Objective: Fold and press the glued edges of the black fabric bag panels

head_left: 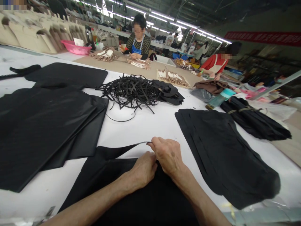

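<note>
Fingertips of the right hand (168, 155) pinch shut on a thin black strip (138, 144) at the edge of the black fabric piece (113, 175), which lies at the near edge of the white table (145, 128). The left hand (143, 169) curls onto it just beside; whether it grips is hidden. Beyond, the left stack (47, 125), right stack (218, 150) and full strap tangle (130, 91) suggest much is undone.
</note>
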Tool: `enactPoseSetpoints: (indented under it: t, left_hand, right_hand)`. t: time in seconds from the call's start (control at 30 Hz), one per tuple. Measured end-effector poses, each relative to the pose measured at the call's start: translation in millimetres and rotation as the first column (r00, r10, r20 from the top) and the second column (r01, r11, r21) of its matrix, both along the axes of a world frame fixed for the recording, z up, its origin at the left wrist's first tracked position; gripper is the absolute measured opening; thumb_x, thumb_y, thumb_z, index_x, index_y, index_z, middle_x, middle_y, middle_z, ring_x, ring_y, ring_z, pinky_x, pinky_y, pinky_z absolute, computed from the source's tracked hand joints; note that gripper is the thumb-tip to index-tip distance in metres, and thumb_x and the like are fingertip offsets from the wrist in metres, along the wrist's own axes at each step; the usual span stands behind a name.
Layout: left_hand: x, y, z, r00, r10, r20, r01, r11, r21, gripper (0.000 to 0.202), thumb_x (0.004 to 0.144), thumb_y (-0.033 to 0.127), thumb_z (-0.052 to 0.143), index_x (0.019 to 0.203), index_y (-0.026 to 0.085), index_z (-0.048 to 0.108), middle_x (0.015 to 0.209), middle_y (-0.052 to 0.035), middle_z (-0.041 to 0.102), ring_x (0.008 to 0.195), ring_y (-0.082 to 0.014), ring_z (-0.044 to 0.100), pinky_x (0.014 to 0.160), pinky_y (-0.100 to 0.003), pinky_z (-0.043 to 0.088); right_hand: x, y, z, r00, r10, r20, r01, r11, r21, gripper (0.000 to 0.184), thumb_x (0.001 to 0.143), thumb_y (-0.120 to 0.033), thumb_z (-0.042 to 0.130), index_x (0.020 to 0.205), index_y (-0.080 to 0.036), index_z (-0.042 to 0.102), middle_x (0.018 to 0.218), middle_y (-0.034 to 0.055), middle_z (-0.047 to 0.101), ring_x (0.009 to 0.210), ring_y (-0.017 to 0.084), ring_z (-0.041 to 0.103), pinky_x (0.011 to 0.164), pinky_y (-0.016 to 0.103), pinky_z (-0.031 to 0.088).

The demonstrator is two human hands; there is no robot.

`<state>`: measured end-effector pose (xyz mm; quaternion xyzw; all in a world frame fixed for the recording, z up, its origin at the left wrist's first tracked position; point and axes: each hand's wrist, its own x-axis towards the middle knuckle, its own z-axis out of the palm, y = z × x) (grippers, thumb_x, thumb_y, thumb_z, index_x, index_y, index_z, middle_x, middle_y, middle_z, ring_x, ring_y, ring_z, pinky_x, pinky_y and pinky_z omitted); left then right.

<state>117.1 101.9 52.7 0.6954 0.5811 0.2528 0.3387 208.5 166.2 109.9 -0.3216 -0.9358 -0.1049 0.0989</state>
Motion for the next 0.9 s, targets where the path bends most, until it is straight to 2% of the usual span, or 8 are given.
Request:
enactPoseSetpoints:
  t: [0.1, 0.23, 0.33, 0.43, 0.57, 0.63, 0.73, 0.9]
  left_hand:
    - [1, 2, -3.7, 0.999, 0.003, -0.037, -0.004, 1.000, -0.012, 0.023, 0.080, 0.015, 0.043, 0.094, 0.020, 0.061, 0.093, -0.0048, 0.067, 0.089, -0.0233, 0.061, 0.079, -0.035, 0.049]
    - [2, -3, -4.0, 0.992, 0.007, -0.122, -0.010, 1.000, -0.026, 0.022, 0.080, 0.014, 0.045, 0.093, 0.020, 0.062, 0.092, -0.0059, 0.068, 0.090, -0.0239, 0.062, 0.081, -0.037, 0.048]
    - [0, -5, -2.5, 0.982, 0.010, -0.190, -0.018, 0.999, -0.037, 0.020, 0.080, 0.015, 0.046, 0.091, 0.019, 0.062, 0.089, -0.0072, 0.068, 0.088, -0.0261, 0.062, 0.077, -0.039, 0.048]
    - [-1, -3, -1.9, 0.971, -0.004, -0.240, -0.005, 0.999, -0.038, 0.016, 0.081, 0.015, 0.047, 0.086, 0.019, 0.062, 0.085, -0.0069, 0.068, 0.083, -0.0262, 0.063, 0.072, -0.038, 0.048]
    - [2, -4, -6.4, 0.955, -0.017, -0.297, 0.018, 1.000, 0.001, 0.017, 0.083, 0.015, 0.045, 0.090, 0.017, 0.060, 0.087, -0.0072, 0.066, 0.082, -0.0248, 0.061, 0.072, -0.037, 0.047]
    - [1, -8, -9.6, 0.944, -0.014, -0.330, 0.025, 0.999, 0.030, 0.017, 0.083, 0.014, 0.044, 0.090, 0.016, 0.058, 0.088, -0.0074, 0.064, 0.083, -0.0249, 0.058, 0.075, -0.039, 0.045]
    - [-13, -22, -11.8, 0.923, -0.011, -0.385, 0.041, 0.997, 0.072, 0.015, 0.082, 0.011, 0.044, 0.085, 0.018, 0.056, 0.086, -0.0058, 0.060, 0.083, -0.0239, 0.053, 0.080, -0.041, 0.042]
    - [-69, -58, -7.3, 0.858, 0.032, -0.513, 0.029, 0.993, 0.111, 0.016, 0.086, 0.012, 0.042, 0.084, 0.020, 0.056, 0.083, -0.0032, 0.057, 0.081, -0.0210, 0.046, 0.076, -0.038, 0.037]
  right_hand:
    - [1, 10, -11.4, 1.000, 0.003, 0.016, -0.003, 0.999, 0.034, 0.026, 0.093, -0.030, 0.045, 0.072, -0.019, 0.056, 0.066, 0.0027, 0.061, 0.062, 0.017, 0.054, 0.057, 0.028, 0.024]
    - [3, 25, -23.5, 0.998, -0.034, -0.057, 0.025, 0.987, -0.160, 0.013, 0.091, -0.027, 0.049, 0.092, -0.020, 0.059, 0.087, 0.0042, 0.064, 0.081, 0.019, 0.057, 0.070, 0.029, 0.035]
    - [17, 27, -18.0, 0.955, -0.124, -0.269, 0.047, 0.959, -0.278, 0.022, 0.091, -0.022, 0.046, 0.111, -0.020, 0.054, 0.107, 0.0060, 0.061, 0.096, 0.020, 0.055, 0.080, 0.031, 0.039]
    - [38, 18, -8.4, 0.918, -0.181, -0.352, 0.027, 0.915, -0.402, 0.019, 0.090, -0.019, 0.043, 0.104, -0.021, 0.057, 0.101, 0.0045, 0.062, 0.092, 0.019, 0.056, 0.080, 0.031, 0.042]
    - [58, -5, -14.5, 0.981, -0.043, -0.188, -0.072, 0.825, -0.561, 0.024, 0.084, -0.010, 0.048, 0.101, -0.024, 0.058, 0.097, 0.0001, 0.062, 0.089, 0.016, 0.056, 0.077, 0.028, 0.042]
    - [61, -15, -24.9, 0.997, 0.027, -0.076, -0.063, 0.846, -0.529, 0.029, 0.081, -0.005, 0.048, 0.100, -0.023, 0.058, 0.094, 0.0005, 0.062, 0.088, 0.018, 0.054, 0.077, 0.030, 0.040]
    - [62, -20, -38.9, 0.998, 0.036, 0.048, -0.010, 0.891, -0.454, 0.024, 0.084, -0.004, 0.045, 0.091, -0.022, 0.060, 0.085, 0.0016, 0.059, 0.081, 0.020, 0.051, 0.073, 0.033, 0.038]
    - [61, -18, -48.4, 0.998, 0.009, 0.060, 0.021, 0.876, -0.482, 0.016, 0.084, -0.007, 0.050, 0.081, -0.021, 0.058, 0.085, 0.0012, 0.055, 0.079, 0.018, 0.048, 0.071, 0.031, 0.035]
